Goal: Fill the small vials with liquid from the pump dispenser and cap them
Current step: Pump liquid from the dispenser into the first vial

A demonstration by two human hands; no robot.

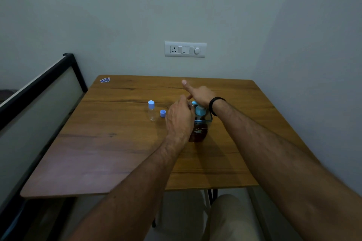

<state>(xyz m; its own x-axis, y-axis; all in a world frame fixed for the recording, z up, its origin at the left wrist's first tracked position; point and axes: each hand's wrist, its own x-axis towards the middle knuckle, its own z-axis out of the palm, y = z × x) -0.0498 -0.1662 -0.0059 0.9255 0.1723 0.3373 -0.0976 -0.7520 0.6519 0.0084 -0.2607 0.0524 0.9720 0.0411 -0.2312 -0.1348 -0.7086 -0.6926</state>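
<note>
Scene: a person works at a wooden surface (121,143) pushed against a pale wall, filling vials from a pump dispenser (200,121) that stands near the middle.
Right hand: the right hand (199,95) rests on top of the dispenser's light-blue pump head, index finger pointing away toward the wall; a dark band circles the wrist.
Left hand: the left hand (180,117) is curled just left of the dispenser at spout height, apparently holding an open vial there; the vial itself is almost wholly hidden, so the grip is a judgement.
Capped vial: a clear vial with a blue cap (151,110) stands upright well left of the dispenser.
Loose cap: a small blue cap (162,113) lies on the surface between that vial and the dispenser, just beside the left hand.
Risk: a hard press could send liquid past the narrow vial mouth if it sits off the spout, wetting fingers and wood; the left wrist could also nudge the loose cap or tip the light standing vial.
Materials: the dispenser is a rounded clear plastic bottle, dark reddish-brown liquid low inside; vials look thin, smooth, cylindrical plastic; the surface shows grained brown laminate with rounded corners.
Background: a white switch plate (185,49) is fixed to the wall above the dispenser.
</note>
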